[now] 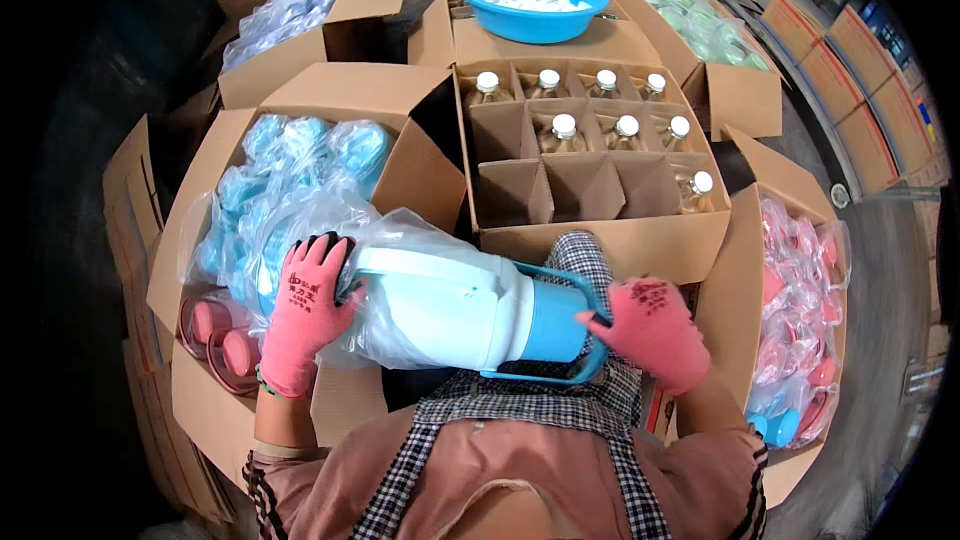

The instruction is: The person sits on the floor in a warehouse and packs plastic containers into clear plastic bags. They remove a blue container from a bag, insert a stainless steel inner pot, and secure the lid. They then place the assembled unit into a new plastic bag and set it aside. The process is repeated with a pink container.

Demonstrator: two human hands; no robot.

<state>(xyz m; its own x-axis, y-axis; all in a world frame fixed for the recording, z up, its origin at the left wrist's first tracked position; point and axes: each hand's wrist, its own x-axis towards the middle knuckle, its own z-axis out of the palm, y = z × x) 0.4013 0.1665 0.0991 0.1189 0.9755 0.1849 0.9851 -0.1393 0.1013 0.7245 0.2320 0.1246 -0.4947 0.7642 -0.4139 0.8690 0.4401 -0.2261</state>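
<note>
A light-blue thermos flask [450,305] lies on its side across my lap, its darker blue cap [558,322] toward the right. Clear plastic bag [385,240] wraps its left end. My left hand [308,315], in a pink glove, is closed on the bag beside that end. On the other side my right hand [658,333], also pink-gloved, has its thumb and curled fingers at the blue carrying handle [590,365] that loops around the cap. The fingers' undersides are hidden.
An open carton [200,155] of bagged blue flasks stands left, with pink cups [240,352] in its near corner. Ahead, a divided carton [600,240] holds several white-capped bottles. Behind it sits a blue basin [540,28] of white pieces. At right is a carton [735,290] of bagged pink flasks.
</note>
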